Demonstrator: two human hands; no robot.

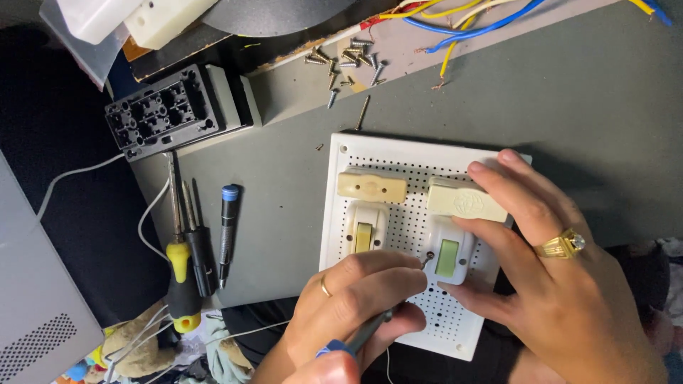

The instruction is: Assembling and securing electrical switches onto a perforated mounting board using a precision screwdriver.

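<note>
A white perforated board [405,160] lies on the grey table and carries two cream blocks and two switches. My left hand [356,306] grips a small screwdriver [370,331], its tip at a screw beside the right switch [448,257]. My right hand [548,270] rests on the board's right side, its fingers steadying that switch and touching the right cream block [466,201]. The left switch [365,231] and left cream block [371,185] sit untouched.
Three screwdrivers [196,242] lie left of the board, one with a yellow handle. A black terminal block [160,114] sits at the upper left. Several loose screws [345,64] and coloured wires [462,25] lie at the top. A grey box [35,299] stands at far left.
</note>
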